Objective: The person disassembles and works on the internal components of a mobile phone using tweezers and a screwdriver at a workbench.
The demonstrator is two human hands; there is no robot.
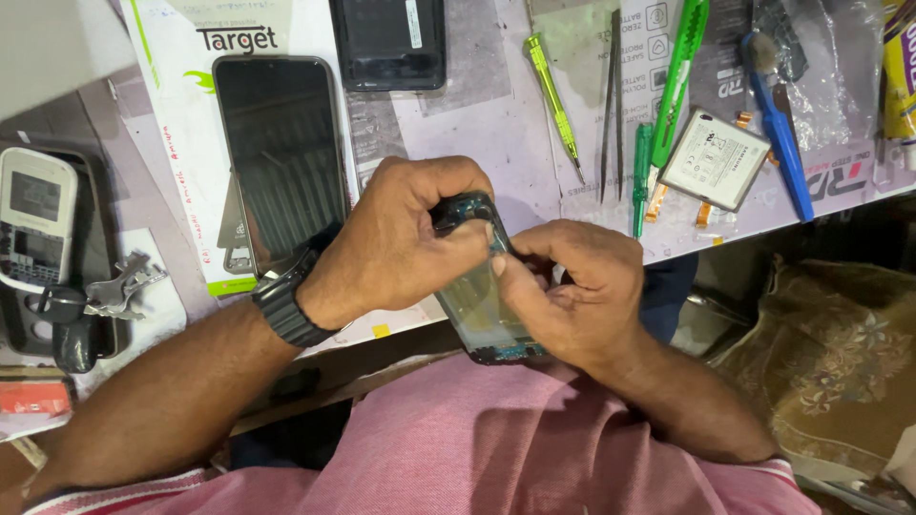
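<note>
Cluttered repair bench (477, 133) is running across the top of the view, pale sheet over it, edge dropping off toward the person's lap and pink shirt (534, 448). Person is holding one phone frame (482, 305) in the air between bench edge and lap, both hands on it. Frame's long axis is running from upper left, under the left hand, down and slightly right toward the shirt; dark bottom end is sticking out below the hands, top end is hidden by fingers. Left hand (405, 238) is curling over the top end, fingers pressed together and gripping the dark upper corner. Right hand (572, 291) is coming in from the right side, thumb and fingers pinching the frame's right long edge, thumb tip meeting the left fingertips at the upper part. Both hands are touching it; the left is covering the top, the right is sitting along the middle. Whether anything is being peeled off cannot be told, fingers are blocking it. Black watch (286, 305) is sitting on the left wrist. Counts on the bench: one dark phone (281, 153) lying face up on a white box left of the hands, one black back cover (389, 43) above, one battery (714, 159) at right, one pair of tweezers (614, 95), three green tools, one blue brush (778, 124), one old keypad handset (33, 219) and one key bunch (114, 291) far left.
</note>
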